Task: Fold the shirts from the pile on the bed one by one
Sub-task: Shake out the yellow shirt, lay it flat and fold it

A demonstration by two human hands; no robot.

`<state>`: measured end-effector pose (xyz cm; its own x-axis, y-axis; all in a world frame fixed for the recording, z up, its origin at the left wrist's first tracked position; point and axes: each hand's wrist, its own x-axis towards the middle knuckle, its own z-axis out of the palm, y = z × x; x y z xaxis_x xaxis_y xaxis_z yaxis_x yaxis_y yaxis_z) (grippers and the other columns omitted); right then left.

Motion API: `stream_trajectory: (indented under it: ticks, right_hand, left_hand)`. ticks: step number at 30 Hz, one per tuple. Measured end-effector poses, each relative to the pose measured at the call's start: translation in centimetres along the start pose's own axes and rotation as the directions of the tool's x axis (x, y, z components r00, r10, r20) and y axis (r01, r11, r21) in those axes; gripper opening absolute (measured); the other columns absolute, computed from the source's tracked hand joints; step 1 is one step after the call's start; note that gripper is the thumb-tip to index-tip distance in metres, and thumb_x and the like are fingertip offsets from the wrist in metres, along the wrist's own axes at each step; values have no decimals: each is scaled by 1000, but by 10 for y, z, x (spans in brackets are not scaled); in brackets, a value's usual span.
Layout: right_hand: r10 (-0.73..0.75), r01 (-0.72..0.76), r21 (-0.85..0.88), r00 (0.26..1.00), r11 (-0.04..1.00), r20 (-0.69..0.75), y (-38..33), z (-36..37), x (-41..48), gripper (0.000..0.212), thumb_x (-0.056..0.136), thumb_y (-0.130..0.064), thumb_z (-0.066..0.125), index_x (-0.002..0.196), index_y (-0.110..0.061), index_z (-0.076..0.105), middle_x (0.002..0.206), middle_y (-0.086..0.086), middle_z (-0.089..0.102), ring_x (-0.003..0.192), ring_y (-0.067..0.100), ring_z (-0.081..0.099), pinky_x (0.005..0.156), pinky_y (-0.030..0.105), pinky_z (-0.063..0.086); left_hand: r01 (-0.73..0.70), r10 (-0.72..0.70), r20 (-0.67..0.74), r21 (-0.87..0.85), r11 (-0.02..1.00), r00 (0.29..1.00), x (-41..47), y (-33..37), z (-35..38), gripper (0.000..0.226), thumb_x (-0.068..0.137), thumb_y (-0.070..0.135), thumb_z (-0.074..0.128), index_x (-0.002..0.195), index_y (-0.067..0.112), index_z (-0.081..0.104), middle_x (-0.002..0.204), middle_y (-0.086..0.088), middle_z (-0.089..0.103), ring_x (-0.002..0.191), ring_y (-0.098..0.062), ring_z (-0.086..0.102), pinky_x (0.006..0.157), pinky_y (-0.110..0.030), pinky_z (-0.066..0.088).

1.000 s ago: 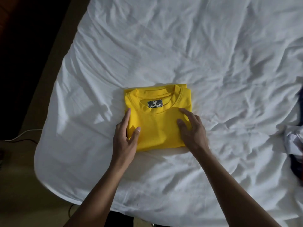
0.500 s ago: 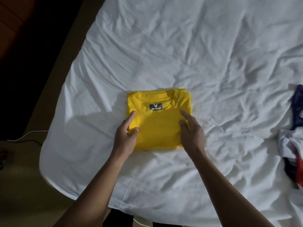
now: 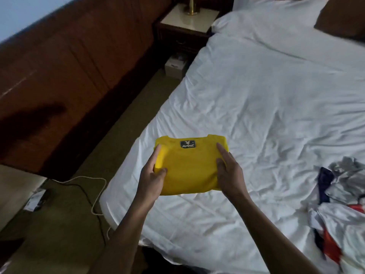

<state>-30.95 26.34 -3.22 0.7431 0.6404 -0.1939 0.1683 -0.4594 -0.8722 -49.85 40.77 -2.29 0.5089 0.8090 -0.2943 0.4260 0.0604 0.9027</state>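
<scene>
A folded yellow shirt (image 3: 190, 165) with a dark neck label is lifted off the white bed (image 3: 266, 107), near its left edge. My left hand (image 3: 151, 175) grips the shirt's left side, thumb on top and fingers under. My right hand (image 3: 230, 173) grips its right side the same way. A pile of unfolded shirts (image 3: 343, 198), white, grey, navy and red, lies at the right edge of the bed.
A nightstand (image 3: 189, 18) with a brass lamp base stands at the head of the bed, a white pillow (image 3: 276, 18) beside it. A wooden wall panel (image 3: 69, 76) runs along the left. A white cable (image 3: 92, 192) lies on the carpet.
Both hands went from pressing the folded yellow shirt flat on the bed to gripping its sides and lifting it. The view swung up and left, showing the nightstand and wall.
</scene>
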Motion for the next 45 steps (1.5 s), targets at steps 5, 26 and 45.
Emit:
stream_trajectory:
  ticks: [5,26,45]
  right_hand:
    - [-149,151,-11,982,988,115,-87,29,-27,52,111,-20,41,159,-38,34,162,1,39,136,16,44,102,24,34]
    - [-505,406,324,505,855,700,-353,424,-329,52,106,-26,48,151,-52,41,156,-2,42,132,22,51,108,53,48]
    - [-389,522,522,-350,675,852,-448,755,-630,60,110,-16,44,159,-45,27,169,-4,22,153,20,27,122,40,27]
  left_hand:
    - [-79,66,-146,-83,993,987,-45,31,-86,74,103,5,56,156,51,33,157,21,36,133,6,46,110,-30,44]
    - [-84,-84,-804,-164,983,589,-365,-100,-527,75,101,0,57,156,46,33,159,12,31,140,-12,35,112,-33,37]
    - [26,-373,-916,-380,925,-147,-618,-259,-713,81,96,-4,64,159,38,33,167,3,28,149,-21,32,112,-32,35]
